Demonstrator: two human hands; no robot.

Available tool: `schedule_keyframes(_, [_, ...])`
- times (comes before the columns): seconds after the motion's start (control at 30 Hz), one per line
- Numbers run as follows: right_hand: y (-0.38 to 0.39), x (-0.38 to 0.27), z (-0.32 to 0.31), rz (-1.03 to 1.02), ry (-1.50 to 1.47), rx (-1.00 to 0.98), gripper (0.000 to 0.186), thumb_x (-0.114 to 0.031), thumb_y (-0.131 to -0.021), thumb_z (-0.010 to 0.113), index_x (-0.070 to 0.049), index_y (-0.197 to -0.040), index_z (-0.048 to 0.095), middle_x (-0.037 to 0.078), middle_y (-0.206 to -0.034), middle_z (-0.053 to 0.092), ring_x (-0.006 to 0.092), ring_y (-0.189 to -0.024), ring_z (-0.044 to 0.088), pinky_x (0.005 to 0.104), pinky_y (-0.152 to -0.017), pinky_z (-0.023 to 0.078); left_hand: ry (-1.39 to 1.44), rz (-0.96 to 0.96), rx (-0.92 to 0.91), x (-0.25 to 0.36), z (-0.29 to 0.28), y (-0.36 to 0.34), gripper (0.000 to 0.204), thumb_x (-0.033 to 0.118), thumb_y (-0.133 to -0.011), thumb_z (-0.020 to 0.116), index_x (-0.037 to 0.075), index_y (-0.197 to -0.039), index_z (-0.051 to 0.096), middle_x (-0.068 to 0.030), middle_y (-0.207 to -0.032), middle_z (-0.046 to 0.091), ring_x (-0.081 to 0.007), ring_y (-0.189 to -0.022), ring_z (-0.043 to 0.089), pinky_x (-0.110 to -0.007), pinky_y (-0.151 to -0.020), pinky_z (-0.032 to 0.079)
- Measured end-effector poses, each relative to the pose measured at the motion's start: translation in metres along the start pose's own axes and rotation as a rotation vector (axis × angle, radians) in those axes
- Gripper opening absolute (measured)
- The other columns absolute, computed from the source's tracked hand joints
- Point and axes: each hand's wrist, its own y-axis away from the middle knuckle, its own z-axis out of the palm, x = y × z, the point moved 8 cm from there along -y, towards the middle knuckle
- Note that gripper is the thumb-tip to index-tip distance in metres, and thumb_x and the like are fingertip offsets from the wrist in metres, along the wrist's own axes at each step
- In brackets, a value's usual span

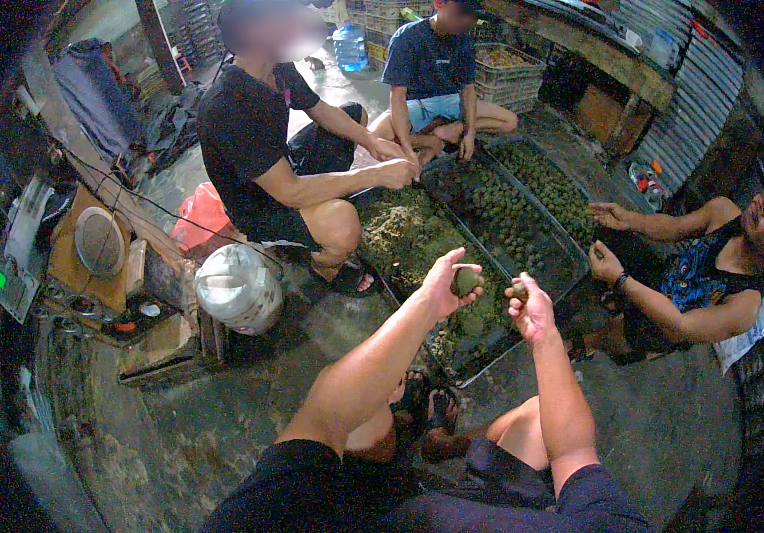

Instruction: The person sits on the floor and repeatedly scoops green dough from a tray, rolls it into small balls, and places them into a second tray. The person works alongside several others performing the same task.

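Observation:
My left hand [444,289] is closed around a dark green lump [465,282], held above the near part of a tray. Close by on the right, my right hand [536,315] pinches a smaller brownish-green ball [519,291]. Under my hands is a dark tray of loose, crumbly green material [404,233]. Beside it, the middle tray holds many small green balls [499,209], more thinly spread at its near end. A third tray at the right is densely covered with similar balls [546,182]. What exactly the green material is cannot be told.
Three people sit around the trays: one in a black shirt [244,133], one in dark blue [431,67], one in a patterned sleeveless top [697,271]. At left stand a lidded metal pot [238,289], a red bag [202,218] and a wooden bench [155,342]. Crates [511,75] stand behind.

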Motion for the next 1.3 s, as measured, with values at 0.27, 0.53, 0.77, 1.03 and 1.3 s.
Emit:
schedule_keyframes(0.27, [0.01, 0.005, -0.002, 0.129, -0.113, 0.061, 0.049, -0.05, -0.094, 0.054, -0.017, -0.06, 0.041, 0.0, -0.052, 0.04, 0.0096, -0.037, 0.028, 0.0237, -0.033, 0.02, 0.155, -0.036, -0.096, -0.003, 0.006, 0.0, 0.049, 0.051, -0.094, 0.047, 0.006, -0.107, 0.061, -0.0075, -0.085, 0.066, -0.0198, -0.069, 0.064, -0.032, -0.058, 0.052])
schedule_keyframes(0.53, [0.006, 0.004, 0.01, 0.04, -0.115, 0.091, 0.037, -0.044, -0.095, 0.055, -0.014, -0.073, 0.052, 0.003, -0.058, 0.051, 0.0123, -0.042, 0.041, 0.0271, -0.037, 0.032, 0.075, 0.075, 0.173, 0.006, -0.013, 0.009, 0.047, 0.058, -0.089, 0.053, 0.011, -0.082, 0.058, -0.0023, -0.07, 0.061, -0.0159, -0.057, 0.057, -0.027, -0.04, 0.035])
schedule_keyframes(0.77, [-0.014, 0.009, -0.036, 0.099, -0.273, 0.187, 0.032, -0.04, -0.094, 0.055, -0.009, -0.09, 0.058, 0.007, -0.074, 0.059, 0.0139, -0.053, 0.05, 0.0235, -0.041, 0.037, 0.042, -0.002, -0.057, 0.005, -0.002, -0.007, 0.038, 0.04, -0.097, 0.042, 0.007, -0.098, 0.059, -0.0109, -0.082, 0.067, -0.0196, -0.058, 0.061, -0.025, -0.039, 0.037])
schedule_keyframes(1.03, [-0.001, 0.024, 0.008, 0.122, 0.372, 0.017, 0.054, -0.046, -0.092, 0.059, -0.015, -0.051, 0.04, -0.002, -0.046, 0.04, 0.0084, -0.035, 0.029, 0.0267, -0.034, 0.02, 0.018, -0.046, -0.002, 0.01, -0.007, 0.0, 0.051, 0.056, -0.092, 0.05, 0.006, -0.096, 0.056, -0.0095, -0.078, 0.061, -0.0191, -0.061, 0.056, -0.03, -0.048, 0.042])
schedule_keyframes(1.3, [-0.037, 0.019, -0.023, 0.06, 0.553, -0.003, 0.02, -0.023, -0.085, 0.064, -0.004, -0.079, 0.064, 0.01, -0.069, 0.064, 0.0186, -0.055, 0.062, 0.032, -0.048, 0.052, -0.086, -0.037, -0.031, 0.009, -0.004, 0.001, 0.051, 0.059, -0.091, 0.052, 0.008, -0.097, 0.055, -0.0064, -0.074, 0.059, -0.0184, -0.057, 0.054, -0.03, -0.044, 0.037])
